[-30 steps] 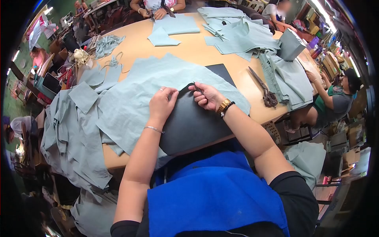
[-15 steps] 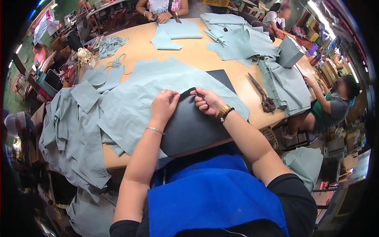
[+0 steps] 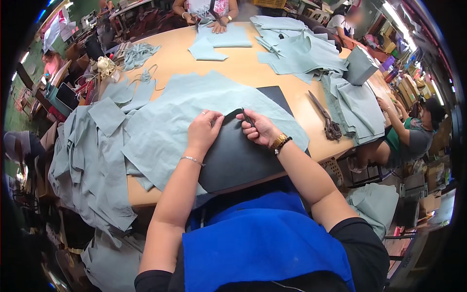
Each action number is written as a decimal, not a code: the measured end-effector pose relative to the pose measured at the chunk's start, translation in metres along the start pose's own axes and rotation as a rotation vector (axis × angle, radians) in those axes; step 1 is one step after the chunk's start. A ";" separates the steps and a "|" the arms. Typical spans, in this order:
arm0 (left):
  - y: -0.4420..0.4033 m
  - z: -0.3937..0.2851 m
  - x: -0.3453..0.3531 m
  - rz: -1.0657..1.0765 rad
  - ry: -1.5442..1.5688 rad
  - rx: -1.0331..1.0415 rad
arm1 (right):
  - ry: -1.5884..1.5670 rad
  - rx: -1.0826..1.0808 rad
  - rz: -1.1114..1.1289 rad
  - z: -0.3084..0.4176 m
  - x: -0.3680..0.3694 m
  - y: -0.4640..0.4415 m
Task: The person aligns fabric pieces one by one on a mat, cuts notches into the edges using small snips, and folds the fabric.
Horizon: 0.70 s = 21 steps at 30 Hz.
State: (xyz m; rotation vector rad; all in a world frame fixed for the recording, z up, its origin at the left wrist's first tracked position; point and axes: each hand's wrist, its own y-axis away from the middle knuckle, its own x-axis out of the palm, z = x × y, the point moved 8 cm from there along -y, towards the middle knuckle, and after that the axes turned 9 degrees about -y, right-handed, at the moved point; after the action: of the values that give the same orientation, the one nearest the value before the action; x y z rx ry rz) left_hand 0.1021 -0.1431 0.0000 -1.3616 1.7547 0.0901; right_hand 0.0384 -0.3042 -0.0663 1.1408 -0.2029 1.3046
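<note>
A narrow black strip is stretched between my two hands, over a black mat at the table's near edge. My left hand pinches its left end. My right hand is closed round a small dark tool, with its fingertips at the strip's right end; the tool's exact kind is hard to make out. Pale green fabric lies spread under and beyond the mat, to the left and behind my hands.
Large scissors lie to the right on the wooden table. Fabric stacks sit at the right, and cloth pieces hang over the left edge. A person handles fabric across the table; another person sits at the right.
The camera view has shifted slightly. My right hand has turned a little, and the dark tool shows more at its fingertips. The person across has a hand laid flatter on the fabric.
</note>
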 end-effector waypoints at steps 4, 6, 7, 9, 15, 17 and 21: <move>0.000 0.001 0.003 0.003 -0.002 0.001 | 0.007 0.007 -0.018 0.003 0.005 -0.007; 0.000 0.002 0.004 0.009 0.000 -0.003 | 0.015 -0.020 -0.008 0.003 0.004 -0.005; -0.001 0.002 0.004 0.010 0.000 -0.003 | 0.023 -0.033 -0.001 0.002 0.003 -0.004; -0.001 0.001 0.002 0.001 0.001 -0.002 | 0.011 -0.027 0.009 -0.001 0.002 0.002; -0.001 0.000 0.002 -0.023 -0.004 0.021 | -0.059 0.062 0.024 -0.003 0.008 -0.004; -0.001 0.000 0.002 -0.022 0.004 0.018 | -0.073 0.027 -0.007 0.000 0.006 -0.010; -0.001 0.000 0.001 0.002 -0.034 0.006 | -0.039 -0.031 0.017 -0.003 0.002 0.001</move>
State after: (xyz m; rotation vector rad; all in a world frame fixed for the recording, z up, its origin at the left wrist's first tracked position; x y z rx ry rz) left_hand 0.1023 -0.1446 -0.0004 -1.3470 1.7267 0.1084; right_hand 0.0371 -0.3002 -0.0661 1.1413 -0.2610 1.2911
